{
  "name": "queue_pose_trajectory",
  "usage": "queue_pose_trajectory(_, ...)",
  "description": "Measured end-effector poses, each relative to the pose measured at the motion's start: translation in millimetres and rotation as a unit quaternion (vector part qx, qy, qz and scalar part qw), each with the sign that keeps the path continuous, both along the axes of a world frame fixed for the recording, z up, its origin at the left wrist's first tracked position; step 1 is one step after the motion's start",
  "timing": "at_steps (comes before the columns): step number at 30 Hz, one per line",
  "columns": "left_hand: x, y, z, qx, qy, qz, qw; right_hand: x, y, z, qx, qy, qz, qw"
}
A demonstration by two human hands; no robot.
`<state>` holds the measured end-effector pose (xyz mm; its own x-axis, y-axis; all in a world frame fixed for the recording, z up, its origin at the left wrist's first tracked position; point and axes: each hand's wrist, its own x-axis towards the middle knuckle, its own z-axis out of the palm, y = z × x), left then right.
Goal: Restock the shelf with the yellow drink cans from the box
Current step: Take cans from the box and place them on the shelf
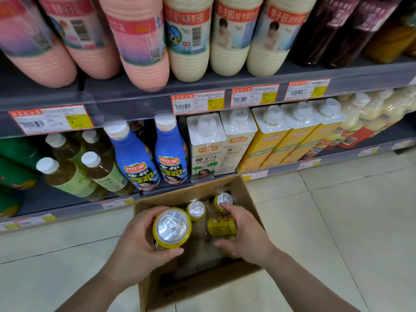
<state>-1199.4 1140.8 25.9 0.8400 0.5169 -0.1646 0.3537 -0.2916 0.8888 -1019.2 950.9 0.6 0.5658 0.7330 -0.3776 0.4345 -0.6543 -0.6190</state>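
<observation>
An open cardboard box (242,192) sits on the floor in front of the shelf. My left hand (135,248) grips a yellow drink can (172,227), held upright above the box's left side. My right hand (245,233) reaches into the box with fingers spread over a yellow can lying on its side (221,226); its fingertip touches an upright can (222,200), and I cannot tell whether it grips anything. Another upright can (196,210) stands between them. One more can is partly hidden under my right palm.
The lower shelf (67,206) holds green tea bottles (67,174), blue bottles (135,158), white cartons (206,149) and yellow cartons (270,140). The upper shelf carries pink bottles (135,41) and cream bottles (191,37). Pale floor tiles (337,221) lie to the right.
</observation>
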Motion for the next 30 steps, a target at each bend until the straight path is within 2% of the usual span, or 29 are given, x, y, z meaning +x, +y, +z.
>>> queue_pose_trajectory(8, -14.2, 31.0, -9.1, 0.005, 0.028, 0.058, 0.998, -7.0, 67.0, -106.3, -0.124, -0.113, -0.054, 0.984)
queue_pose_trajectory(12, -16.9, 41.6, -22.3, 0.016, 0.024, 0.076, 0.997, -15.8, 89.0, -126.9, -0.126, -0.178, -0.090, 0.972)
queue_pose_trajectory(16, -19.3, 46.2, -25.3, 0.010, 0.037, 0.085, 0.996, -15.3, 78.1, -131.3, -0.079, -0.198, -0.101, 0.972)
queue_pose_trajectory(22, -16.6, 37.9, 1.5, -0.023, 0.041, 0.088, 0.995, -21.3, 50.6, -78.2, -0.087, -0.094, -0.088, 0.988)
queue_pose_trajectory(30, -15.7, 12.9, 121.0, -0.057, 0.051, 0.090, 0.993, -56.6, 26.5, 92.1, 0.040, 0.059, -0.139, 0.988)
